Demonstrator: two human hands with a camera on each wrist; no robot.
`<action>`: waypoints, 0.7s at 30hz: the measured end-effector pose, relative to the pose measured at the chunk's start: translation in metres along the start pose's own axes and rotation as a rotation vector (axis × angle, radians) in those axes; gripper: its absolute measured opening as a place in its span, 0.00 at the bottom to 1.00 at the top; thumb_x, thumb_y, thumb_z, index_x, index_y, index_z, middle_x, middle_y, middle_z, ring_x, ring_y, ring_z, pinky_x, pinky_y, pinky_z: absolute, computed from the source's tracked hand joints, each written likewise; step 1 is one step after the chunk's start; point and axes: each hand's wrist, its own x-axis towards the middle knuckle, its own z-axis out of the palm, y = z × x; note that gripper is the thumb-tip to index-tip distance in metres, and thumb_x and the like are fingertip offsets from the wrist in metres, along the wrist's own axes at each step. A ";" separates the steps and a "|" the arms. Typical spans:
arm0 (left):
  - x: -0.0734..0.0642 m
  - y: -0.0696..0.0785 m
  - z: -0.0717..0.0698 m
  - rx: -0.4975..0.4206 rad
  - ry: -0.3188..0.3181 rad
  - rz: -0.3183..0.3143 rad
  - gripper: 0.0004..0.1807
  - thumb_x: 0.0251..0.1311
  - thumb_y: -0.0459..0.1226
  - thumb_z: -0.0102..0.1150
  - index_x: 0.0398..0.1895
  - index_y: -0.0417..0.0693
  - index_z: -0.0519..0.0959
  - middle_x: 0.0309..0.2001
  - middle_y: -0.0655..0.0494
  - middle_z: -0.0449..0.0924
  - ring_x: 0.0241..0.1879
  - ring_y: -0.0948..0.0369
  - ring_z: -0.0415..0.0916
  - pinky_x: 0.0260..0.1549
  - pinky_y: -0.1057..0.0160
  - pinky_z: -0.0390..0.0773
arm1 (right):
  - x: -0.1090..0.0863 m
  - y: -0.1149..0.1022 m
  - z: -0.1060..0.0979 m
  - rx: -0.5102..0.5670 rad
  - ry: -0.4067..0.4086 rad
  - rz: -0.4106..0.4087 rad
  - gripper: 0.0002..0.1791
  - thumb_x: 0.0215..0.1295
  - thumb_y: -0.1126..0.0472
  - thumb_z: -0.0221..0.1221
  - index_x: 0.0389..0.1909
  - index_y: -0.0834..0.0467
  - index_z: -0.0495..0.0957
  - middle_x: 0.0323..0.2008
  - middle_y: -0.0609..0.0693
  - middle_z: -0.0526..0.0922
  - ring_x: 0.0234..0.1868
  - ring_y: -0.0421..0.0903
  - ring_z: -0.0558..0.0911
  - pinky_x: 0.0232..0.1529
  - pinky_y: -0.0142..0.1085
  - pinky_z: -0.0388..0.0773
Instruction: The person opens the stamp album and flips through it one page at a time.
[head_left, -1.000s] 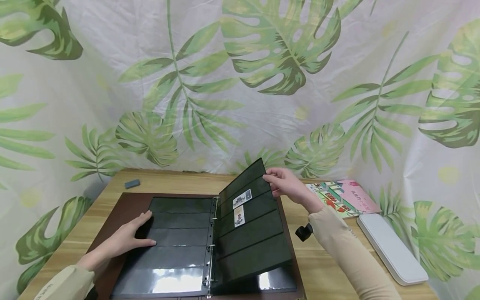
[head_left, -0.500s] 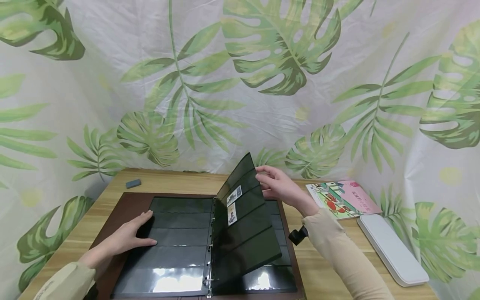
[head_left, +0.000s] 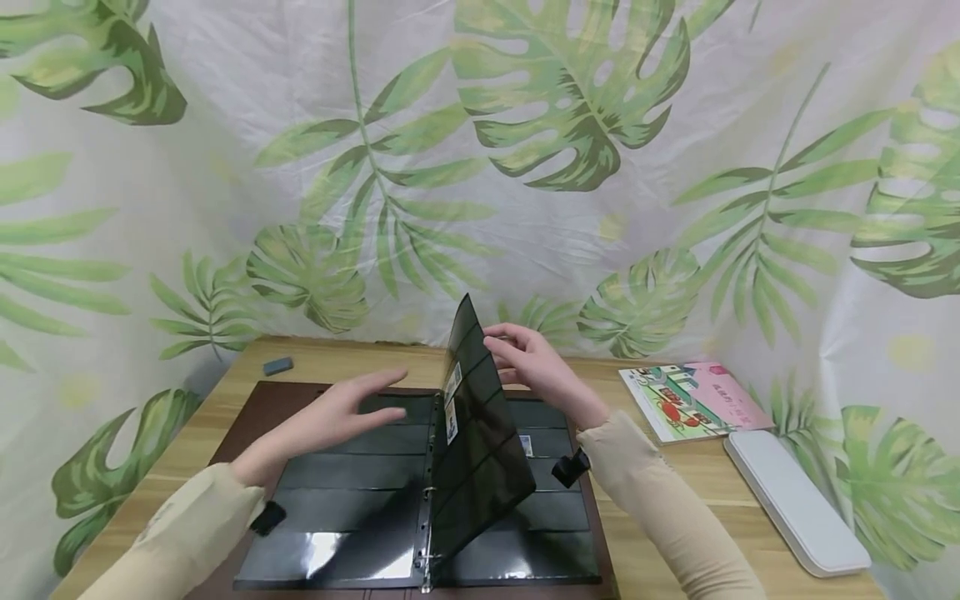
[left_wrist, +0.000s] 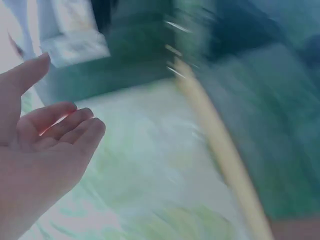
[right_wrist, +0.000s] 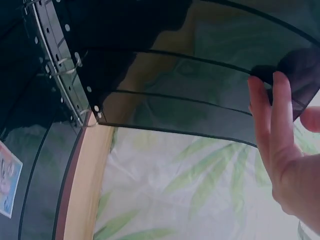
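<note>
A stamp album with a brown cover (head_left: pixel 258 408) lies spread on the wooden table, its black pocket pages held by metal rings (head_left: pixel 427 493). My right hand (head_left: pixel 534 364) pinches the outer edge of one black page (head_left: pixel 487 446), which stands nearly upright. In the right wrist view, fingers (right_wrist: pixel 282 112) lie against the back of that page. Two stamps (head_left: pixel 452 421) show on its front. Another stamp (head_left: pixel 527 446) sits in the page beneath, on the right. My left hand (head_left: pixel 337 414) hovers above the left page (head_left: pixel 315 508), fingers extended toward the raised page, holding nothing.
Behind the album at left is a small blue-grey block (head_left: pixel 277 366). To the right lie a colourful picture book (head_left: pixel 693 400) and a long white case (head_left: pixel 795 500). A leaf-printed curtain (head_left: pixel 420 208) hangs at the table's back edge (head_left: pixel 345 350).
My right hand has swung the page leftward, from leaning right to nearly upright, uncovering a stamp beneath. My left hand has lifted off the left page and moved right toward the raised page.
</note>
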 end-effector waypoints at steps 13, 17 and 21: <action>0.043 0.061 0.006 -0.180 0.042 0.044 0.27 0.79 0.45 0.40 0.75 0.42 0.61 0.71 0.41 0.67 0.64 0.46 0.75 0.58 0.47 0.78 | -0.001 0.012 0.037 -0.119 -0.035 -0.251 0.25 0.76 0.63 0.51 0.71 0.62 0.63 0.67 0.62 0.70 0.66 0.61 0.74 0.60 0.43 0.80; 0.043 0.063 0.004 -0.322 0.050 -0.050 0.30 0.78 0.52 0.36 0.74 0.45 0.61 0.71 0.42 0.67 0.66 0.45 0.73 0.59 0.49 0.79 | -0.001 0.022 0.047 -0.196 -0.031 -0.356 0.31 0.71 0.65 0.57 0.73 0.57 0.61 0.69 0.58 0.67 0.68 0.57 0.73 0.62 0.43 0.78; 0.042 0.063 -0.001 -0.353 0.068 -0.106 0.34 0.76 0.54 0.40 0.74 0.43 0.59 0.70 0.40 0.68 0.64 0.44 0.74 0.56 0.50 0.81 | 0.000 0.029 0.057 -0.261 -0.026 -0.420 0.37 0.67 0.64 0.62 0.75 0.50 0.60 0.70 0.53 0.65 0.70 0.53 0.71 0.64 0.44 0.76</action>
